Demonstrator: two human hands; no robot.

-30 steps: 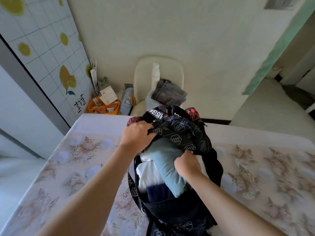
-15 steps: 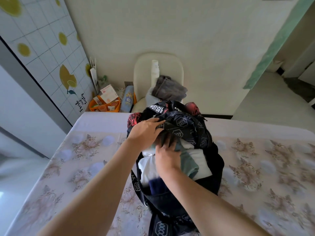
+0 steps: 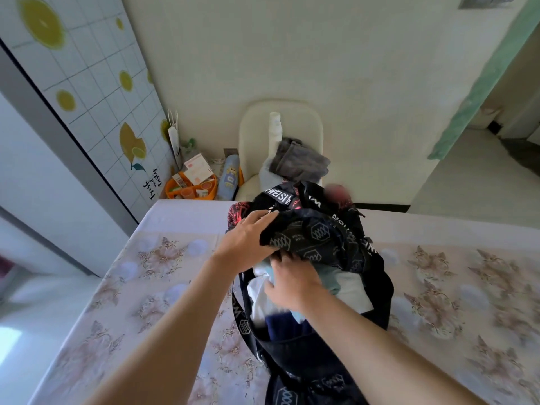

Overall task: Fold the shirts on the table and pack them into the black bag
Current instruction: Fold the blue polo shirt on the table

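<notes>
Black bag (image 3: 318, 238) sitting at centre frame on the flowered bench (image 3: 163, 276), mouth opening toward the lower edge of the frame. Folded shirts filling it to the brim: white shirt (image 3: 350, 287) on the right side of the opening, teal shirt (image 3: 331, 277) lying across it, navy shirt (image 3: 286, 325) nearest the lower rim. Left hand (image 3: 248, 241) gripping the edge of the patterned top flap and lifting it back toward the top of the frame. Right hand (image 3: 295, 285) holding nothing, fingers fairly straight, pressing down on the teal and white folds. Reading this as seating the stack deeper so the flap can come over. Doing it well probably means pressing with the flat palm, not the fingertips, so the folds are not bunching; pushing toward the bag's far end under the flap, where room seems likeliest; and holding the flap high until the white shirt's edge is sitting inside the rim. Grey garment (image 3: 298, 162) lying on the chair (image 3: 254, 124) beyond the bench, upper centre; cannot tell whether it is a shirt.
</notes>
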